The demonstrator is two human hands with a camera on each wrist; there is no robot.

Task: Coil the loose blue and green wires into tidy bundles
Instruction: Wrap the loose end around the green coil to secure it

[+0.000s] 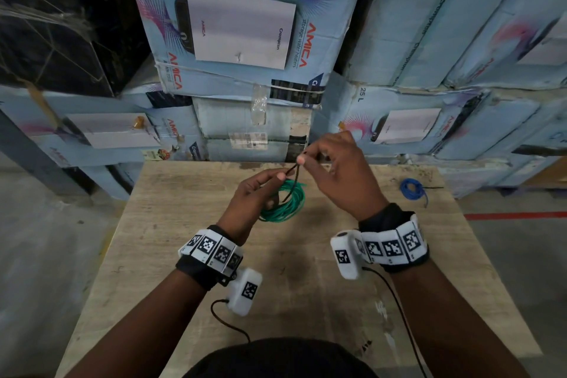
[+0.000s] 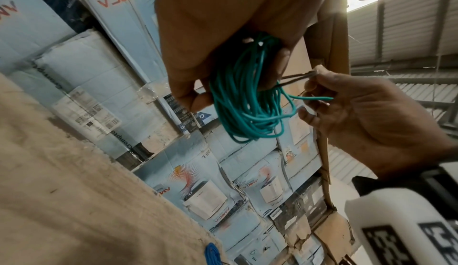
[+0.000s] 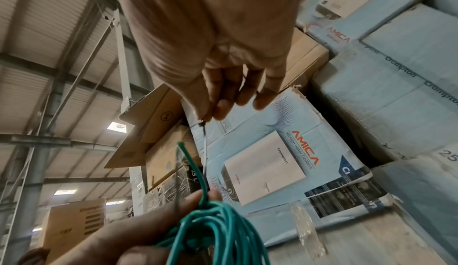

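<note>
The left hand (image 1: 251, 193) is gripping the green coil (image 1: 290, 204) above the table (image 1: 184, 255); the right hand (image 1: 334, 172) is pinching a thin black tie (image 1: 293, 170) looped through it. Light and springy, the coil is probably best held at the gathered strands. The blue coil (image 1: 412, 189) is lying right of it.

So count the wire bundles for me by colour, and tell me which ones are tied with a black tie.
Green wire bundle: 1, held in the left hand, with a black tie pinched by the right hand.
Blue wire bundle: 1, lying on the table; a thin dark strand sticks out beside it.
Total: 2 bundles.
</note>
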